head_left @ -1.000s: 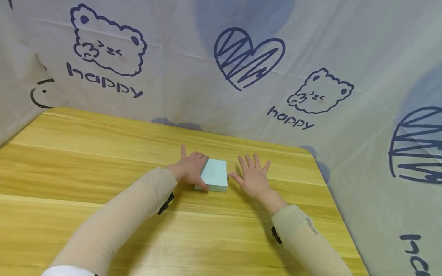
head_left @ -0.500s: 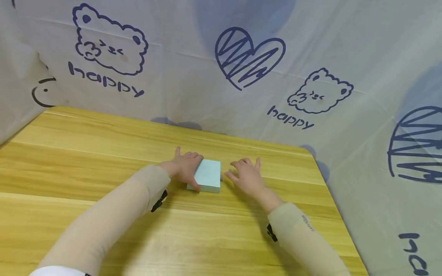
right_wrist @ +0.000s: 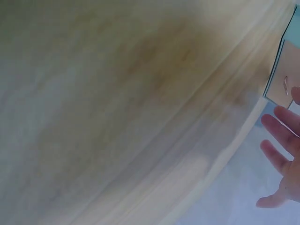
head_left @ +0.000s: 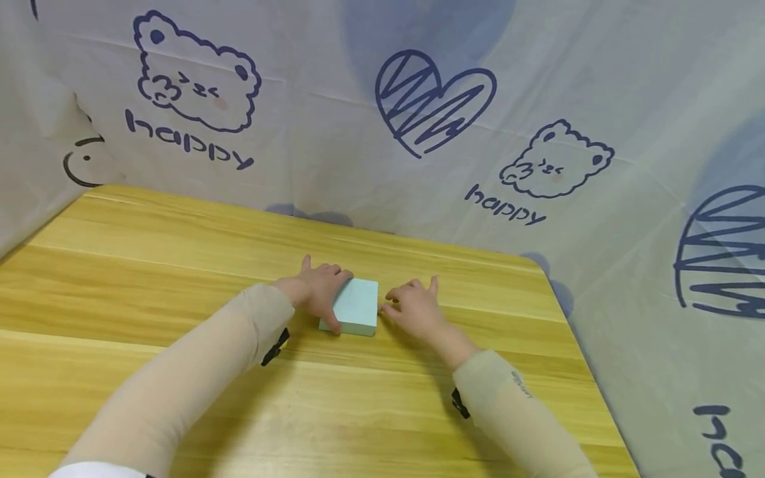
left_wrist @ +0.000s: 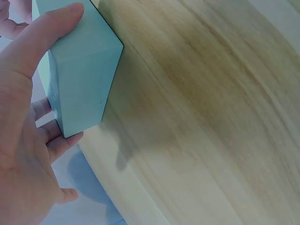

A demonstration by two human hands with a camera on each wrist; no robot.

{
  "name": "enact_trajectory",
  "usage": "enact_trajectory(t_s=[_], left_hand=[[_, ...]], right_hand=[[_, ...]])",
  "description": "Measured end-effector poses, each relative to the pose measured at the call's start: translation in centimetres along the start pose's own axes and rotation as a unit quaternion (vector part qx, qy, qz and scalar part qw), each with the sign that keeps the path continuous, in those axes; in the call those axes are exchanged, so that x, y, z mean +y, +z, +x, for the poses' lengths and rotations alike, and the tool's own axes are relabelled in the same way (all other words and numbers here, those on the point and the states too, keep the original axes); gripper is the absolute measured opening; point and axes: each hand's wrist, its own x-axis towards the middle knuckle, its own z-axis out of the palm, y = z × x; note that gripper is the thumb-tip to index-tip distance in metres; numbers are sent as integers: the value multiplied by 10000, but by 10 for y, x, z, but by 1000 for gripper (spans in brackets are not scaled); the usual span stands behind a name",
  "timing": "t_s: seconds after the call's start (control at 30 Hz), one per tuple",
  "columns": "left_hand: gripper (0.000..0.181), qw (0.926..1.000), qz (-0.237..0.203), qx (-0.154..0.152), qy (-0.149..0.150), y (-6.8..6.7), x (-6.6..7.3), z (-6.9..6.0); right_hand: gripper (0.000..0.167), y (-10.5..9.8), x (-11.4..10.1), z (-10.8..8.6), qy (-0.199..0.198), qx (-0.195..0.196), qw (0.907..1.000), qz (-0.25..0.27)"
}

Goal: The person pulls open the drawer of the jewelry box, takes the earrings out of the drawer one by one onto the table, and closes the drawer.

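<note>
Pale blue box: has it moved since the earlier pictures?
Yes, the pale blue box has shifted left, judged against the heart drawing behind the table.

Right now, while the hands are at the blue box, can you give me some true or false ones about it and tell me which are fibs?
1. The left hand is holding the light blue box. True.
2. The right hand is on the same side of the box as the left hand. False: it is by the opposite side.
3. The right wrist view shows a small loop on a light brown side of the box. True.
4. The table is bright red. False: it looks like yellowish wood.
5. A striped heart is drawn on the cloth behind the table. True.
6. The words under the two bears say "sad". False: they say "happy".
</note>
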Motion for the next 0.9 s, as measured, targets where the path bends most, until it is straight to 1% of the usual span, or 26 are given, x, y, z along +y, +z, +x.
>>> enact_trajectory(t_s=[0.2,0.53,0.8,0.9], left_hand=[[102,10000,-59,16,14,0,0,-1],[103,9998,-184,3,21,-1,1,-3],[104,9997,-224,28,34,1,1,-2],[104,9998,-207,26,19,2,0,-3]], right_hand=[[21,4,-3,3,-58,-20,10000,38],[17,7,-7,5,-72,-182,9998,53],[15,9,-8,5,-178,-216,9996,76],[15,9,-8,5,-285,-236,9993,112]])
